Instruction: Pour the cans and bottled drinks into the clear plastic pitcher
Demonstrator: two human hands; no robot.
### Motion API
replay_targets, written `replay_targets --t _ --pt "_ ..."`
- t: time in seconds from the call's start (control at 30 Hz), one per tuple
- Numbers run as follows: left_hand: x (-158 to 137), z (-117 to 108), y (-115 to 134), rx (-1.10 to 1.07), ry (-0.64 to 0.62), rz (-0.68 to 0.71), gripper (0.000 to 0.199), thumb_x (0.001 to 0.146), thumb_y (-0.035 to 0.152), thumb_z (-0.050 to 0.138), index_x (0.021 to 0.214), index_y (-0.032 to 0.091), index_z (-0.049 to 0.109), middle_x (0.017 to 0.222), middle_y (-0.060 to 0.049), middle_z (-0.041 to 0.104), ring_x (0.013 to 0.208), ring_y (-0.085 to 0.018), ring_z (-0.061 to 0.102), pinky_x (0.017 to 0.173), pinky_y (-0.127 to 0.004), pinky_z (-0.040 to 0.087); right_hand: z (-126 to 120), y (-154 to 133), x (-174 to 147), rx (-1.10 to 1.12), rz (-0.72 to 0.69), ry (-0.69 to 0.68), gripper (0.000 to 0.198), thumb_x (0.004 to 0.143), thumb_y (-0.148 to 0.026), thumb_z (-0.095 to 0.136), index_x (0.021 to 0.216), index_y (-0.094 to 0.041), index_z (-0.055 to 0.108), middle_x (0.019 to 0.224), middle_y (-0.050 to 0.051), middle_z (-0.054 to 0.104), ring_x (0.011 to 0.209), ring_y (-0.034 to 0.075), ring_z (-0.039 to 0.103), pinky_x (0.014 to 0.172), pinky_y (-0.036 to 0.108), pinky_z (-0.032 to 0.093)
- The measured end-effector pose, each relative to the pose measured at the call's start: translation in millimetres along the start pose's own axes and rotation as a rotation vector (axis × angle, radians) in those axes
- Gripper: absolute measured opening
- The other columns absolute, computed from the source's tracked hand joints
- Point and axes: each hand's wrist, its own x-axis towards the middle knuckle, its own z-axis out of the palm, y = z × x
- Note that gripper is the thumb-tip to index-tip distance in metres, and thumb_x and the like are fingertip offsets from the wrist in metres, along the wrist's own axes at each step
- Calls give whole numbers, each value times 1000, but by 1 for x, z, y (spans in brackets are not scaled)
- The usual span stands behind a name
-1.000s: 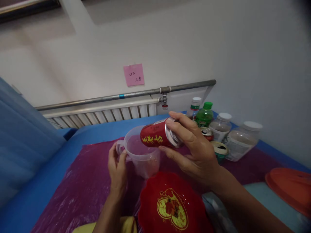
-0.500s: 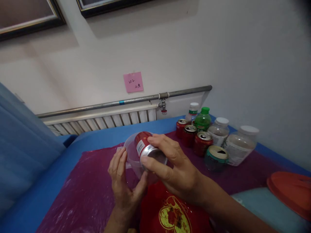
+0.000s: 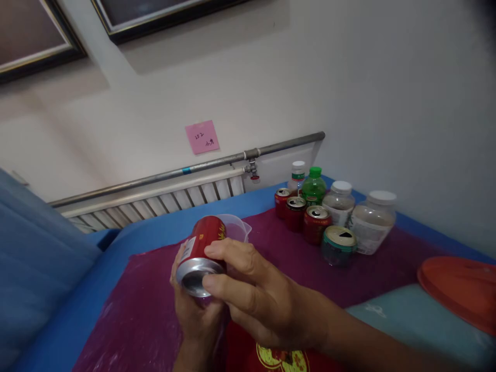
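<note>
My right hand point(image 3: 263, 294) grips a red drink can point(image 3: 209, 235), its fingers on the side and the silver base. The can is tilted, with its base toward me and its top pointing away, over a clear plastic jug point(image 3: 240, 227) with a small spout. Behind the can, my left hand point(image 3: 197, 315) is wrapped round the jug; its fingers are mostly hidden. The can's opening is out of sight, and I cannot tell whether anything flows from it.
On the purple plastic sheet point(image 3: 127, 299) to the right stand several opened cans point(image 3: 316, 225), a green bottle point(image 3: 313, 188) and lidded clear jars point(image 3: 372, 227). An orange lid point(image 3: 457, 289) lies at the far right. A red bag point(image 3: 244, 341) with yellow print is nearest me. A radiator point(image 3: 155, 206) runs along the wall.
The can has moved left and toward me relative to the jug, and its base has turned more toward me. It now covers much of my left hand. The camera view has shifted slightly.
</note>
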Motion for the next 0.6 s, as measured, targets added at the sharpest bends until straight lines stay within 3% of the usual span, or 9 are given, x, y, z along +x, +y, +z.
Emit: replay_targets --t 0.1,0.23,0.4,0.5,0.6 --pt "-1 2 11 29 43 72 70 62 41 79 125 34 51 131 -6 59 124 -34 53 96 -46 49 0 -2 1 23 14 -15 40 90 -6 42 130 -16 42 136 18 52 137 19 42 109 37 44" --pt "6 9 17 -48 107 48 47 65 40 77 108 34 59 113 -2 67 109 -30 63 92 -45 50 3 -3 0 52 45 -3 41 87 -5 42 128 -12 45 135 19 52 137 19 42 110 37 43" --pt "20 17 31 -81 172 85 59 58 39 84 110 25 61 110 -4 66 105 -27 62 97 -41 46 1 12 -3 114 75 80 43 88 -8 47 130 -12 44 135 19 52 136 20 43 109 39 44" --pt "31 19 44 -27 258 28 69 55 42 86 114 20 59 104 -4 64 101 -26 61 97 -43 45 -10 30 -6 128 194 201 46 89 -13 52 133 -15 43 138 18 51 136 21 44 111 43 42" --pt "42 20 59 -29 268 34 78 53 45 85 120 17 56 109 -7 62 104 -26 60 101 -46 42 -22 46 -10 120 334 317 46 86 -13 56 132 -17 47 138 16 52 135 23 45 111 46 42"
